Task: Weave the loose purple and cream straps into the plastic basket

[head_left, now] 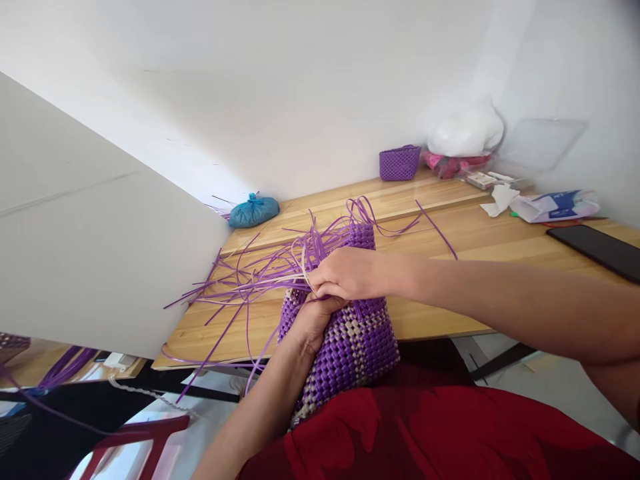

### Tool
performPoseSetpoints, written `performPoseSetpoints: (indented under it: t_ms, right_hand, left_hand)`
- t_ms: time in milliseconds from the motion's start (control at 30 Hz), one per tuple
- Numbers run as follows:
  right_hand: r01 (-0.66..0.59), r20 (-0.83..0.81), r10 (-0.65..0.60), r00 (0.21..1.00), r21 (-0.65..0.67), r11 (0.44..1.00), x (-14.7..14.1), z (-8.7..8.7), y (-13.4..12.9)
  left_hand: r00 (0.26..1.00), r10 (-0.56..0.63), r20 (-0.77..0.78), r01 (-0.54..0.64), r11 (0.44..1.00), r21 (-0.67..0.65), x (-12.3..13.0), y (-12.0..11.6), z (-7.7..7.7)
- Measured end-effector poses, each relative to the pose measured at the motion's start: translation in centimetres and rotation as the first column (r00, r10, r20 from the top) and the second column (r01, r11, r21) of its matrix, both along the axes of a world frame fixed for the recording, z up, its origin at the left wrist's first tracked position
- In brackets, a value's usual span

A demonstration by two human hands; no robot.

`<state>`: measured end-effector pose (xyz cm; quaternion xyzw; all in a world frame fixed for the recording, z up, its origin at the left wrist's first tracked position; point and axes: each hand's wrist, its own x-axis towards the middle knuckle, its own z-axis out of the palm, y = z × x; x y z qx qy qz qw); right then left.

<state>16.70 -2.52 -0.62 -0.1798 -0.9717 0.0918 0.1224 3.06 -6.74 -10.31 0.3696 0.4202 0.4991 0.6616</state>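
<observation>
A woven purple and cream basket (357, 350) leans between my lap and the table edge, its rim trailing many loose purple and cream plastic strips (260, 283) to the left. At the rim, my left hand (315, 323) grips the weave from the near side, its fingertips partly hidden under the other hand. My right hand (340, 275) crosses over it from the right, fingers closed in a pinch around strips where they leave the rim. Exactly which strips it pinches is covered by the fingers.
On the wooden table (425, 307) lie a tied blue bag (254, 211), a small purple basket (400, 164), a white bag (467, 130), a tissue pack (555, 205) and a black phone (597, 250). A white partition (100, 233) borders the left; a red chair (155, 443) stands below it.
</observation>
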Motion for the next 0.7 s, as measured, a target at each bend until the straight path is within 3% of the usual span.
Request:
performPoseSetpoints:
  t_ms: [67, 133, 233, 400, 533, 600, 700]
  right_hand:
    - [0.132, -0.205, -0.110, 0.973, 0.096, 0.987, 1.7, -0.7, -1.7]
    - [0.306, -0.382, -0.231, 0.895, 0.148, 0.941, 3.6, -2.0, -3.8]
    - [0.434, -0.438, -0.326, 0.838, 0.173, 0.884, 5.5, -4.6, -6.6]
    - [0.479, -0.449, -0.372, 0.813, 0.152, 0.864, 5.4, -8.2, -8.3]
    - [0.497, -0.526, -0.385, 0.758, 0.084, 0.864, 4.6, -8.7, -7.5]
    - [0.460, -0.570, -0.376, 0.730, 0.003, 0.888, 4.5, -8.5, -7.3]
    - [0.304, -0.572, -0.400, 0.716, -0.260, 0.917, 4.7, -8.1, -7.9]
  left_hand:
    - [0.999, -0.013, 0.035, 0.015, 0.999, -0.032, -0.3, 0.0, -0.3]
    - [0.998, -0.041, 0.042, 0.043, 0.998, -0.047, -0.6, 0.1, -0.7]
    - [0.997, -0.073, 0.014, 0.074, 0.996, -0.040, -0.9, 0.2, -1.2]
    - [0.998, -0.065, -0.027, 0.065, 0.998, 0.009, -0.8, 0.2, -0.9]
    - [0.994, -0.066, -0.090, 0.072, 0.995, 0.066, -0.7, -0.1, -0.7]
    - [0.993, -0.068, -0.098, 0.077, 0.993, 0.085, -0.8, -0.1, -0.7]
    - [0.992, -0.094, -0.082, 0.101, 0.992, 0.080, -1.1, 0.0, -0.8]
